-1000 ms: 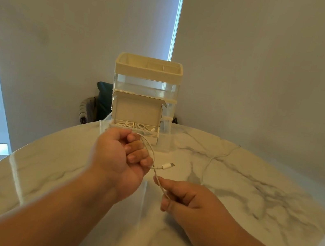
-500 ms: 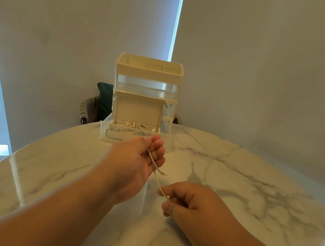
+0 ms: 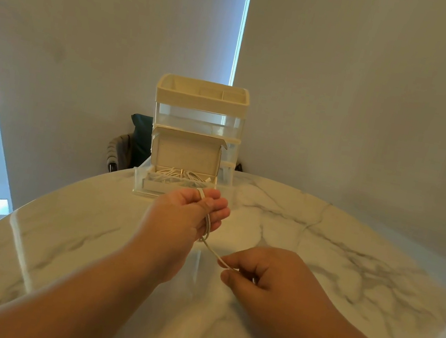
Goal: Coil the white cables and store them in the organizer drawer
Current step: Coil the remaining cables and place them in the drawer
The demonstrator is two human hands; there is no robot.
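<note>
The left hand is raised off the worktop with its fingers up and partly curled, serving as a form. The cable passes over the forefinger and runs down across the fingers in what look like a couple of turns, gripped there. The right hand, lower and nearer the person, pinches the cable between thumb and forefinger, so the short span between the hands is drawn straight. That tension, I judge, lets each turn lie snug. Where the cable goes past the right hand is hidden. Just beyond the left hand's fingertips, the organizer has its bottom drawer pulled out toward the hands, ready to receive. An open box in it already holds white coils.
</note>
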